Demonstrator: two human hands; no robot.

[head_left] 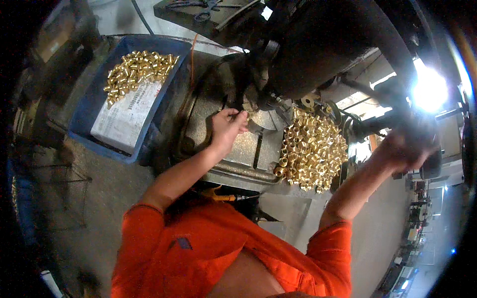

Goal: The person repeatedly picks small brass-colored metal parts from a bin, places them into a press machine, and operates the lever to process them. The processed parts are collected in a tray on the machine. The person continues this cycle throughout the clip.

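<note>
My left hand (230, 128) is over the metal machine table (198, 126), its fingertips pinched beside a small block-like fixture (250, 104) under the dark machine head (318, 54). Whatever the fingertips may hold is too small to make out. Out to the right, my right hand (410, 151) is raised by the machine's side, dark and smeared, so its fingers and any grip do not show. Between my hands, a heap of small brass fittings (313, 149) lies at the right side of the table.
On the left stands a blue bin (131, 158) with more brass fittings (141, 69) and a white printed sheet or box (126, 119) inside. An orange-yellow tool (218, 194) sits below the table's front edge. A bright lamp (430, 89) glares at right. Scissors-like handles (202, 16) lie at the back.
</note>
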